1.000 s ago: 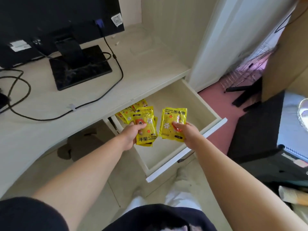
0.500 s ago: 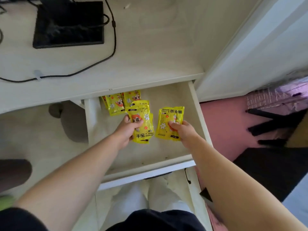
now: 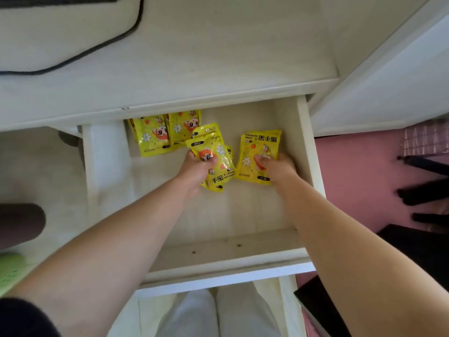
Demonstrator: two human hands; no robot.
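While both arms reach down into the open drawer (image 3: 309, 154) under the pale desk top (image 3: 206, 57), each hand holds yellow hand-warmer packets above the drawer's floor. The left hand (image 3: 194, 170) grips a small bunch of hand-warmer packets (image 3: 218, 177), fanned and tilted, with its thumb pressed across the cartoon face on the top one and its fingers curled beneath, out of sight. Just beside it, with a narrow gap between, the right hand (image 3: 279, 166) pinches a single hand-warmer packet (image 3: 255, 144): the thumb lies on the printed front and the other fingers are tucked behind it. That packet is turned so its lettering reads upside down, near the drawer's right wall. At the back left of the drawer, partly under the desk edge, more loose packets (image 3: 153, 138) lie flat and overlapping, apart from both hands. A black cable (image 3: 138, 25) loops over the desk top. Below the drawer front, white trousers (image 3: 192, 312) show, and a pink floor (image 3: 359, 181) lies to the right.
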